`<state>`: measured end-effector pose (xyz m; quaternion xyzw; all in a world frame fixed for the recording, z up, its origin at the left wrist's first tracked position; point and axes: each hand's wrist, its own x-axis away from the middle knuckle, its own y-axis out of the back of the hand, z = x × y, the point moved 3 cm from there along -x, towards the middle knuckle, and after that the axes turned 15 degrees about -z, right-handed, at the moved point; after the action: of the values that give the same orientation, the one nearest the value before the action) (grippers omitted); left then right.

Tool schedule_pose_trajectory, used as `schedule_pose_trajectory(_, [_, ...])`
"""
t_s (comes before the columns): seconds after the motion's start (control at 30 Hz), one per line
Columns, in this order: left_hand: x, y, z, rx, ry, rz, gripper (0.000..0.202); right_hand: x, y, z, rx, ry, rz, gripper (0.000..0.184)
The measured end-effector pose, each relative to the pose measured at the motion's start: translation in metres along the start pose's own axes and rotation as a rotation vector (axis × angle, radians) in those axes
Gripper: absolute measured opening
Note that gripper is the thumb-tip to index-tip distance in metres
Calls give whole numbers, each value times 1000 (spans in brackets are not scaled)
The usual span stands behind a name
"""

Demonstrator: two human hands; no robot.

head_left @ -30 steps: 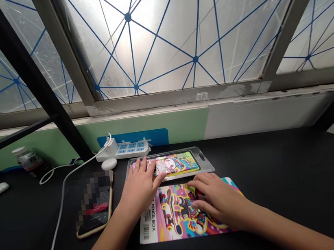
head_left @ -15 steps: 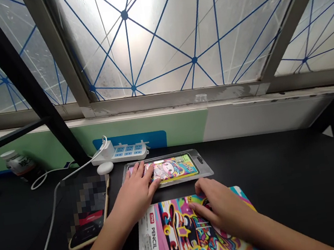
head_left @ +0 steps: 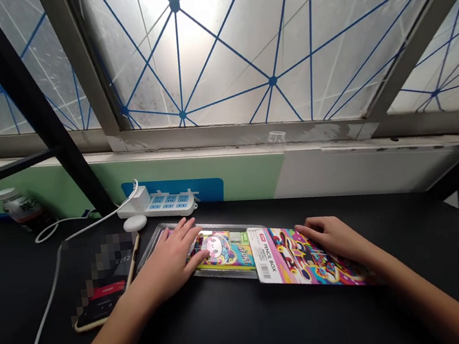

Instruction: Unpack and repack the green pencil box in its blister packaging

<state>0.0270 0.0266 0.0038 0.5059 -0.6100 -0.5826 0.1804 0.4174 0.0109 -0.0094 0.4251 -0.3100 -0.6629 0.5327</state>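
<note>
My left hand (head_left: 175, 256) lies flat with its fingers spread over the left part of a colourful pencil box (head_left: 223, 252). The box sits in a clear plastic tray (head_left: 151, 249) on the black desk. My right hand (head_left: 335, 237) has its fingers curled at the far edge of a bright printed card (head_left: 304, 258) marked "PENCIL BOX". The card's left end overlaps the right end of the tray and hides it. Parts of the pencil box are covered by my left hand and by the card.
A phone (head_left: 98, 302) lies left of my left hand, crossed nearby by a white cable (head_left: 49, 325). Behind are a white round case (head_left: 135, 223), a power strip (head_left: 170, 203) and a bottle (head_left: 20, 208). A small clear cup (head_left: 277, 137) stands on the window ledge.
The card has moved away from me and right, with my right hand, until its left end covers the tray's right end. Tray and left hand have shifted slightly left and tilted.
</note>
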Motion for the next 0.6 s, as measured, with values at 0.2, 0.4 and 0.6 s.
schedule_pose_trajectory(0.2, [1, -3, -1, 18, -14, 48, 47, 0, -5, 22, -10, 52, -127, 41])
schedule_pose_trajectory(0.4, [1, -1, -4, 24, -21, 66, 47, -2, -27, 56, -101, 46, -60, 40])
schedule_pose_trajectory(0.6, [1, 2, -3, 54, -5, 87, 48, -3, -29, 54, -161, 7, -31, 41])
